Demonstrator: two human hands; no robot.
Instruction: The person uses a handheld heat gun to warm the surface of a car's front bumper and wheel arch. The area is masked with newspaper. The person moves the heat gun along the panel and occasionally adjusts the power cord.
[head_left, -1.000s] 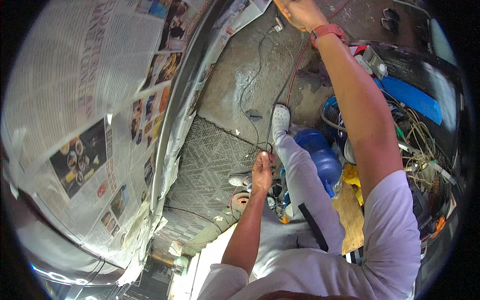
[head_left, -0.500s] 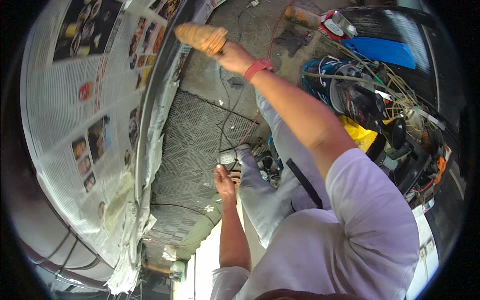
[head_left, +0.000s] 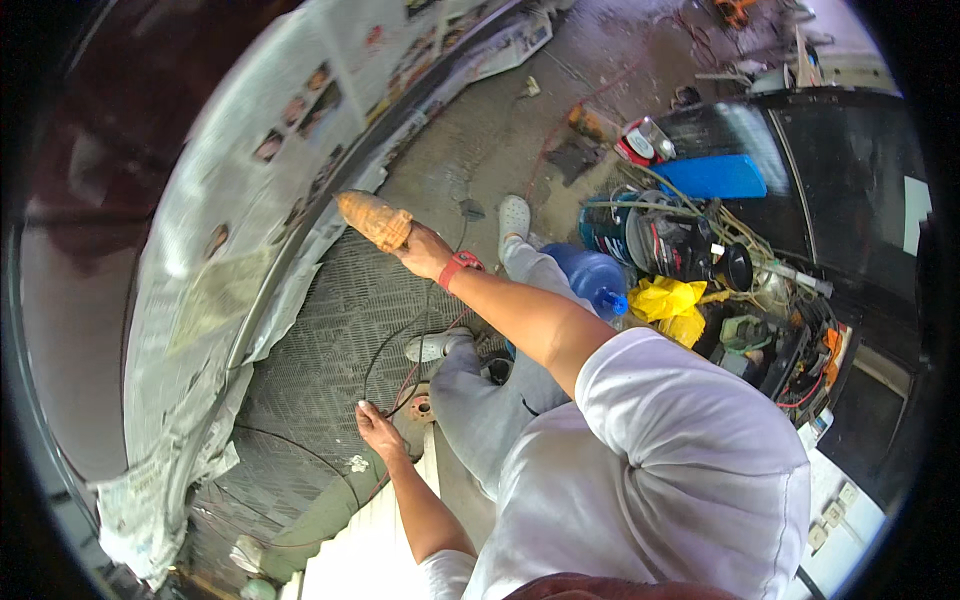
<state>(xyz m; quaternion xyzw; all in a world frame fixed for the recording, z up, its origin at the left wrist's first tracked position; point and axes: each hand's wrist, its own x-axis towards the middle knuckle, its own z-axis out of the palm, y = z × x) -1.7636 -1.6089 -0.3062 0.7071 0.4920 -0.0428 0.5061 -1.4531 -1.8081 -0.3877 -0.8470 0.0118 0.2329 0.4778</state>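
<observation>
My right hand (head_left: 424,250), with a red band at the wrist, is wrapped round the end of a tapered orange-brown tool (head_left: 375,220) that looks bound in tape; its exact kind I cannot make out. The tool's narrow tip lies in view against the lower edge of a newspaper-covered panel (head_left: 290,130); whether they touch I cannot tell. Lower down, my left hand (head_left: 379,430) is closed on a thin black cable (head_left: 375,360), which loops up over the mat toward my right hand.
Black patterned matting (head_left: 300,370) covers the floor under my feet. To the right are a blue water bottle (head_left: 590,275), a yellow bag (head_left: 668,300), a large dark blue can (head_left: 608,230), a blue plastic piece (head_left: 715,177) and tangled hoses. A dark panel (head_left: 850,160) stands behind them.
My view has shifted, bringing the water bottle and both shoes into sight. My right hand and the tool now appear lower, farther along the papered edge. My left hand still holds the cable.
</observation>
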